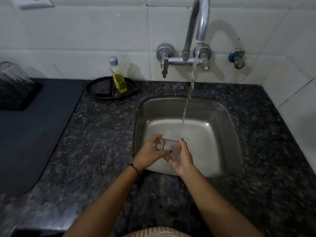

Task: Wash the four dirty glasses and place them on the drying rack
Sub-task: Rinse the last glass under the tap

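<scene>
Clear glass (168, 146) lies on its side between your hands, over the sink's (222, 109) 7 o'clock corner. Your left hand (150, 155) curls around its 9 o'clock end; your right hand (181, 159) cups the other end from below, fingers wrapped on it. Water (188, 100) comes down at the glass's far edge from the tap (200, 23) at 12 o'clock. At 10 o'clock, a bottle (118, 77) stands on a black plate (95, 90). Farther toward 9 o'clock, a blurred second glass (10, 71) sits on the rack (18, 98).

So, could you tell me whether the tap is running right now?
It is on: a stream of water falls from the tap into the sink, near the glass.
</scene>
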